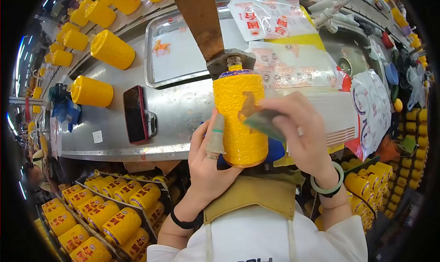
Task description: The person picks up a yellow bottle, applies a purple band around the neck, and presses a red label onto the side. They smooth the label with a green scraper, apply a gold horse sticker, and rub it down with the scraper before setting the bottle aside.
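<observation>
A yellow embossed bottle [238, 124] with a clear glass neck hangs in front of me, its neck end at a dark metal bracket [230, 62]. My left hand [208, 170] is closed around its lower left side; a knitted beige finger sleeve [216, 138] with a teal band covers one finger. On the bottle's front lies a brownish-gold decal [249, 105], shaped like an animal. My right hand [305, 126] pinches a flat green piece [266, 124], blurred, against the bottle's right side by the decal. Its fingertips are near the decal's edge.
A metal tray [153, 81] lies behind the bottle, with printed decal sheets [293, 65] to its right. A phone [134, 115] and several yellow bottles [112, 49] stand left. Racks of yellow bottles [121, 225] flank me below. A sink [343, 55] is at the back right.
</observation>
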Motion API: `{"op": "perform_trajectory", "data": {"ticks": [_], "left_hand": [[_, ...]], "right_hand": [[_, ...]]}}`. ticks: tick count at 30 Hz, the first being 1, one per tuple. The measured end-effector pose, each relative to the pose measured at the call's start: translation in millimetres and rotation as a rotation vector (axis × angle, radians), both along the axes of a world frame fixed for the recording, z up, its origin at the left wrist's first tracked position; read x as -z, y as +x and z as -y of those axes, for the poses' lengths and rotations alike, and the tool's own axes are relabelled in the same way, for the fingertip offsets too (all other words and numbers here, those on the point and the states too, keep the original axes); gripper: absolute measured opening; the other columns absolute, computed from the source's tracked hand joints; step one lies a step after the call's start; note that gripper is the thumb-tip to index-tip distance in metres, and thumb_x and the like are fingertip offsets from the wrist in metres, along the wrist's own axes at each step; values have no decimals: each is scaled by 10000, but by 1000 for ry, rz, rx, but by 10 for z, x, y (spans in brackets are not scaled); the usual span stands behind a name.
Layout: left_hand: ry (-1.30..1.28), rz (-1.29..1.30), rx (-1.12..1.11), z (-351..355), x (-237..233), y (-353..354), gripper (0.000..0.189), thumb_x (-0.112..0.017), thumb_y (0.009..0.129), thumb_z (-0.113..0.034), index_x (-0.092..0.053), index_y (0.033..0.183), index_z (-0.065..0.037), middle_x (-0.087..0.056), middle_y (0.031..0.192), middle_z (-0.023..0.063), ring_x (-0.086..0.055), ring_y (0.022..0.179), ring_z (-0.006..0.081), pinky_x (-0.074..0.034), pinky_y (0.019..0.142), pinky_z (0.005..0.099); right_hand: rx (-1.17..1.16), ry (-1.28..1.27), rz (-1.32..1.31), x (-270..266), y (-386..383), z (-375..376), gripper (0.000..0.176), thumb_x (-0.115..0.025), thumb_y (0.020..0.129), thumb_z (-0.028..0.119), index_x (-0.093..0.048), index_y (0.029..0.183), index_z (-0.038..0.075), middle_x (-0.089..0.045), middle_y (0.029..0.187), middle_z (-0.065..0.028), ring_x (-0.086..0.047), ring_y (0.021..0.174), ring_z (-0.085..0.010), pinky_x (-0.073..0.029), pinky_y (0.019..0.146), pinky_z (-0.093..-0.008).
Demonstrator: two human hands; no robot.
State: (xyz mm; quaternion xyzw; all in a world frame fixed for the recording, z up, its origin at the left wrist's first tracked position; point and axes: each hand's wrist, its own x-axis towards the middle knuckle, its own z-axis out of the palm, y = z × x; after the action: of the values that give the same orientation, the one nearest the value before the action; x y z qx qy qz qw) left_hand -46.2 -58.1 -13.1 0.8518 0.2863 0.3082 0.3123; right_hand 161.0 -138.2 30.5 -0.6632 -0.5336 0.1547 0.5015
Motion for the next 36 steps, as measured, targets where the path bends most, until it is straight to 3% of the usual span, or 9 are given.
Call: {"op": "perform_trajectory", "data": {"ticks": [7,11,16,18,22,27,30,34,36], "left_hand": [[-132,51,-39,75,-16,25,1061,-997,654,-192,-454,1533,51,-581,1431,195,-594,1256,342,-510,1045,409],[-106,10,-37,61,-7,23,1109,-994,663,-135,-387,1575,32,-553,1436,186,-622,1246,280,-555,1026,393],[-198,118,9,43,56,17,1084,-952,715,-95,-334,1596,39,-556,1459,198,-643,1227,271,-558,1021,401],[-261,94,23,27,60,-18,1092,-950,721,-97,-320,1602,43,-573,1448,198,-649,1224,267,-554,1022,395],[-398,102,47,-2,187,-68,1109,-944,734,-104,-288,1616,50,-622,1413,200,-658,1226,252,-541,1018,366],[-269,36,37,-22,163,-68,1116,-936,726,-90,-282,1620,48,-634,1404,190,-656,1231,251,-526,1035,374],[-277,18,40,-21,132,-83,1111,-932,727,-88,-286,1622,39,-633,1406,190,-652,1239,255,-512,1057,385],[-405,107,88,-35,205,-63,1090,-932,755,-140,-286,1620,7,-586,1418,230,-667,1219,330,-540,1014,407],[-517,169,101,-23,138,-1,1085,-937,748,-146,-302,1614,7,-571,1435,232,-654,1240,341,-527,1033,411]], "right_hand": [[65,147,564,-180,299,-482,413,-711,840,-65,-711,1238,47,-712,1020,-136,-663,932,-303,-530,843,-413],[-272,105,431,-86,140,-439,293,-781,816,92,-711,1101,87,-711,1027,-87,-649,867,-290,-525,773,-413],[-6,377,646,58,460,-624,299,-801,790,139,-729,1080,129,-722,922,-31,-642,805,-234,-506,771,-366],[-276,443,881,224,323,-382,305,-804,776,160,-746,1075,138,-721,944,-13,-627,785,-190,-490,742,-351],[-619,487,585,126,57,-94,312,-792,795,156,-752,1105,136,-719,968,-25,-631,790,-189,-496,744,-350],[132,223,374,230,364,-431,238,-744,845,117,-749,1083,98,-733,1044,-29,-664,876,-190,-499,740,-375],[-12,347,762,252,331,-232,246,-744,821,123,-767,1065,149,-747,1126,-4,-672,925,-167,-510,779,-344],[-429,462,554,187,-86,149,294,-754,830,137,-757,1123,151,-747,1104,18,-673,859,-184,-528,725,-304],[-257,281,399,165,-115,131,296,-747,851,102,-742,1146,123,-744,1084,-21,-683,871,-220,-541,741,-330]]}}
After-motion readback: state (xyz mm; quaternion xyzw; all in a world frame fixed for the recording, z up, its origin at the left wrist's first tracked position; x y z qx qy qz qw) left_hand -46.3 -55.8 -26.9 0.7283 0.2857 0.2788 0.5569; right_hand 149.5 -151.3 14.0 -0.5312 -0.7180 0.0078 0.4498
